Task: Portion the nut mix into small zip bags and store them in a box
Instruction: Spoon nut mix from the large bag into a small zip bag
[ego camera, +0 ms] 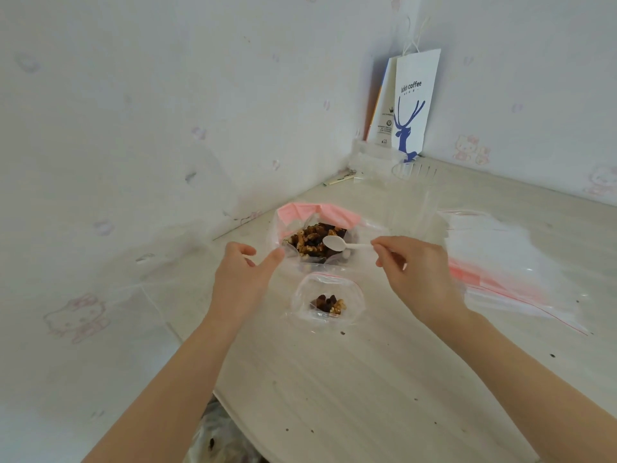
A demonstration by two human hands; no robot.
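Spoon point(335, 243) pinched in your right hand point(410, 272) hovers over nut mix point(310, 238) for scooping; your left hand point(240, 279), empty and relaxed, flanks its bag point(300, 210).

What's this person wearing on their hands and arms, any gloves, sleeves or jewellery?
Nothing visible. The left hand and right hand are ungloved with no rings showing, and both forearms are bare to the frame's edge: no sleeves, watch or bracelet.

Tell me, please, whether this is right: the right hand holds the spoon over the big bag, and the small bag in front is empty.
Not quite. The small bag is not empty: it holds a few nuts, as the head view shows. The right hand does hold the spoon over the big bag.
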